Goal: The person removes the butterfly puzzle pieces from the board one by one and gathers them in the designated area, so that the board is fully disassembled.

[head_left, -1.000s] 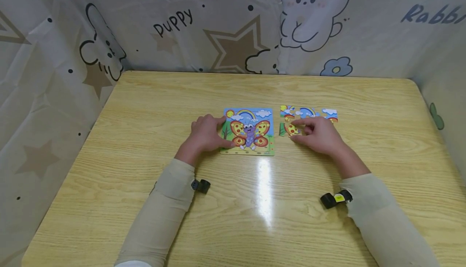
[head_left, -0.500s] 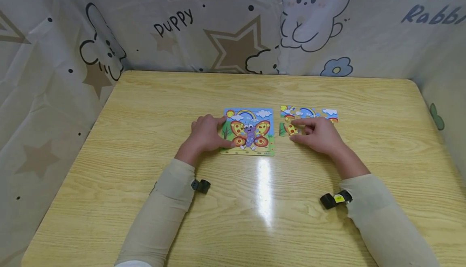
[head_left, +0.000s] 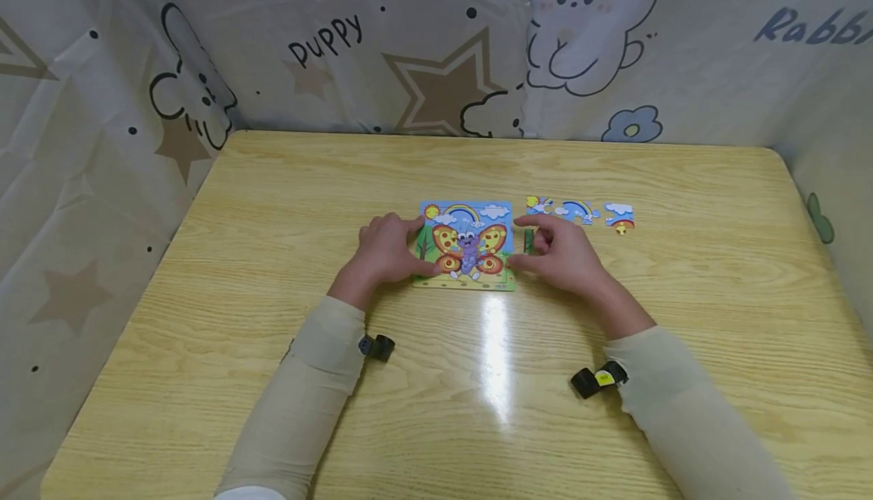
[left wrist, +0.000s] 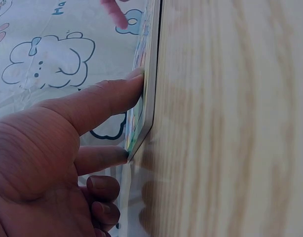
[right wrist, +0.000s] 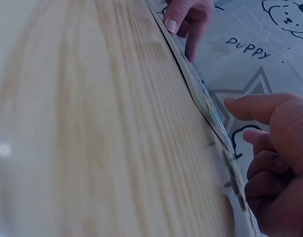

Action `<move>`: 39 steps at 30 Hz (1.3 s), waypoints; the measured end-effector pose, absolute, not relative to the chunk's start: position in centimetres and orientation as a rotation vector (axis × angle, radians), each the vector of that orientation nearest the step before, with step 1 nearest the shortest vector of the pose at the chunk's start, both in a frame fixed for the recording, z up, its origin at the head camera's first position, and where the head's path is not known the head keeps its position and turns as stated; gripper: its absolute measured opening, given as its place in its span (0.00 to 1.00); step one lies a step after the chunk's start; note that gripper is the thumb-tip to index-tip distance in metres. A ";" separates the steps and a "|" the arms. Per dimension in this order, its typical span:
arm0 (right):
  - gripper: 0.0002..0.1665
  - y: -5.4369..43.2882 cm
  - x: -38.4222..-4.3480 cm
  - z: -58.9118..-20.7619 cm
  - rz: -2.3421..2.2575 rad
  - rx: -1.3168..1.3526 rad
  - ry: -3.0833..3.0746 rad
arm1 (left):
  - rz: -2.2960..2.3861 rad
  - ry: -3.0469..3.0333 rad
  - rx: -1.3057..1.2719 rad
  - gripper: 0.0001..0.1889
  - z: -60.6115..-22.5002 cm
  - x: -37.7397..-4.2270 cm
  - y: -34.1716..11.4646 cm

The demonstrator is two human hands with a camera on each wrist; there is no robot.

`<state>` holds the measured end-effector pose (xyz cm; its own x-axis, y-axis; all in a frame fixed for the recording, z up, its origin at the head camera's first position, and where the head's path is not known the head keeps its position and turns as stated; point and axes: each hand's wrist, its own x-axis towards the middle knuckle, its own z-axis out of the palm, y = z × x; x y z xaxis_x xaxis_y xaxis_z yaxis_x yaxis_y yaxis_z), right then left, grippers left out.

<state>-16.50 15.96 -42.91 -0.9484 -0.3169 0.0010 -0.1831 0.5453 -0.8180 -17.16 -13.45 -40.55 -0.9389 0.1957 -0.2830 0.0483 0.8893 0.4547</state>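
Observation:
A square butterfly puzzle board [head_left: 467, 239] lies flat on the table in the head view. My left hand [head_left: 390, 248] is at its left side; in the left wrist view the thumb rests on the board's face and the forefinger touches its edge. My right hand [head_left: 562, 251] hovers by the board's right edge, thumb and forefinger spread with nothing seen between them. Beyond it lie a sun puzzle piece [head_left: 535, 203], a rainbow piece [head_left: 578, 212] and a cloud piece [head_left: 619, 214]. A green piece [head_left: 528, 242] is mostly hidden by the right hand.
The wooden table [head_left: 273, 204] carries a bright light reflection in front of the board. A printed cloth [head_left: 443, 45] hangs behind the table and along both sides. Each forearm wears a black wrist camera [head_left: 379, 347].
My right hand has moved left from the puzzle pieces to the board's right edge. The cloud piece now shows more fully. The left hand and board have stayed put.

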 end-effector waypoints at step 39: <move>0.40 9.0 -17.8 -42.9 -1.304 -0.318 2.485 | 0.639 2.728 0.176 0.52 -40.6 -17.3 -13.5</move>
